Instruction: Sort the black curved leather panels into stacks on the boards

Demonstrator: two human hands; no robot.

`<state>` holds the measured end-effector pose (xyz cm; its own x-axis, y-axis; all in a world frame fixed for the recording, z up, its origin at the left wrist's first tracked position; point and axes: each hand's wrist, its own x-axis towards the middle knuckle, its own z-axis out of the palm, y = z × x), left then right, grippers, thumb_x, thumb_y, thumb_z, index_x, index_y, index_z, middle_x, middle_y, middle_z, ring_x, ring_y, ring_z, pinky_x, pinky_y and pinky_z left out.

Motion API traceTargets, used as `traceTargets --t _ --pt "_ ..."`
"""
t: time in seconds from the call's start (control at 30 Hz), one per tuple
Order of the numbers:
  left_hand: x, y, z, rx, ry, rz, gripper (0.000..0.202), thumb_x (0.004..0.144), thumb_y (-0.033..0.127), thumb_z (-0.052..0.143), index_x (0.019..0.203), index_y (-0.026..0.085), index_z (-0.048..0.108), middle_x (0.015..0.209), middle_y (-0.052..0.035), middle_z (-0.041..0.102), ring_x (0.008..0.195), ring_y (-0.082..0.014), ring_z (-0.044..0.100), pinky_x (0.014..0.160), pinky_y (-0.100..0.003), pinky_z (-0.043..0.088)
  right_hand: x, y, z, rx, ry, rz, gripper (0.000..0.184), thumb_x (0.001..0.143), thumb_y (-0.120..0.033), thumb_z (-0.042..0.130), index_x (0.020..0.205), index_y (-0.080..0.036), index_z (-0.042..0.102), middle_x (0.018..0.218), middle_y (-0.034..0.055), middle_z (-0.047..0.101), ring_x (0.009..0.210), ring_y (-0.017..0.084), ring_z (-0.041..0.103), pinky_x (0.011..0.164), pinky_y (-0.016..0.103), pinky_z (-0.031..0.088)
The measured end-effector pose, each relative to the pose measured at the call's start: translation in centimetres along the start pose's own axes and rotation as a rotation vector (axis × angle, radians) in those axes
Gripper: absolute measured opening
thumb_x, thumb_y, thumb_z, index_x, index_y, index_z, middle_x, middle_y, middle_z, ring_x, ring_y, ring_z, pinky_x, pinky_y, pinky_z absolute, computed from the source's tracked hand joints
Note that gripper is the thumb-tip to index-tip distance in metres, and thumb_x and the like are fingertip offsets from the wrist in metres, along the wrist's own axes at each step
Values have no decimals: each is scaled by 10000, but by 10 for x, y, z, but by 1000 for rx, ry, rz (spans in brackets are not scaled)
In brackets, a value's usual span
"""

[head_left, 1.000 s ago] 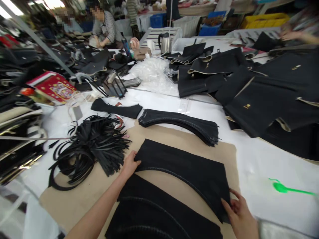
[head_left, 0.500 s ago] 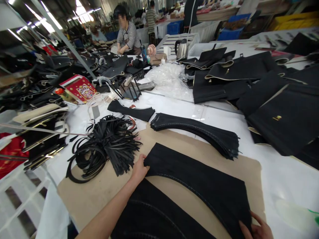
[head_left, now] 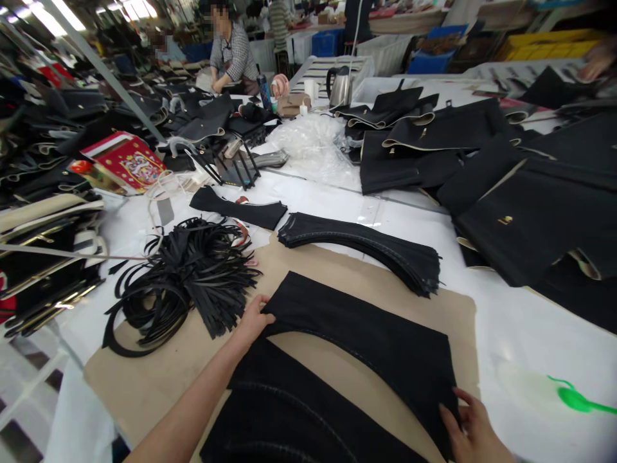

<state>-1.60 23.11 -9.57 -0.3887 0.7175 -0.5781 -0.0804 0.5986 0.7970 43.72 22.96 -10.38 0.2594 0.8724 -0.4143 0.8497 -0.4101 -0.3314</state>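
A stack of curved black fabric pieces (head_left: pixel 366 337) lies on a brown cardboard sheet (head_left: pixel 159 379) in front of me. My left hand (head_left: pixel 253 320) grips its left end, fingers closed on the edge. My right hand (head_left: pixel 475 427) holds its right end at the bottom of the view, fingers curled on the edge. A second black piece (head_left: pixel 289 418) lies nearer to me, under my left forearm. Another curved black stack (head_left: pixel 366 247) rests beyond, at the cardboard's far edge.
A tangle of black straps (head_left: pixel 186 280) lies to the left. Black bag panels (head_left: pixel 506 186) cover the right side. A green plastic tool (head_left: pixel 576 400) lies on the white table at the right. A red box (head_left: pixel 123 161), a kettle (head_left: pixel 340 83) and a seated person (head_left: pixel 231 51) are farther back.
The view swung up and back down. Both hands stay on the ends of the curved black stack; the stack has hardly moved on the cardboard.
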Motion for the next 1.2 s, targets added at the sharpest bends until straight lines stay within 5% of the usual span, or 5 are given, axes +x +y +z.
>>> traceTargets --t 0.33,0.5,0.73,0.9,1.2 --pt "-14 30 -3 -310 -246 -159 390 569 169 722 935 161 588 803 -18 684 711 -160 655 696 -265 517 -5 -9 -3 22 39 9 581 792 -627 303 1265 -295 362 941 33 633 708 255 639 606 347 428" --pt "-7 19 4 -123 -171 -32 397 588 226 746 943 156 582 758 -2 679 641 -158 630 580 -238 483 -8 -10 -1 114 119 -65 545 817 -566 334 1255 -248 394 840 26 617 653 234 613 587 334 419" --pt "8 -9 0 67 -149 75 541 569 373 790 1018 187 554 971 -47 700 824 -215 666 745 -310 539 -9 -1 12 192 206 -130 488 863 -455 357 1280 -205 394 820 19 577 638 196 589 594 320 433" --pt "15 -22 2 270 -18 144 643 568 433 756 1118 204 514 826 -26 690 779 -252 668 715 -369 541 -11 -1 14 140 206 -132 508 889 -460 323 1329 -208 359 932 59 595 756 222 621 634 340 463" --pt "2 -11 12 668 200 297 507 750 251 571 1237 240 431 741 18 553 798 -215 597 773 -331 438 -2 19 27 -5 145 -267 481 869 -587 272 1142 -271 511 1150 71 601 941 271 634 699 382 508"
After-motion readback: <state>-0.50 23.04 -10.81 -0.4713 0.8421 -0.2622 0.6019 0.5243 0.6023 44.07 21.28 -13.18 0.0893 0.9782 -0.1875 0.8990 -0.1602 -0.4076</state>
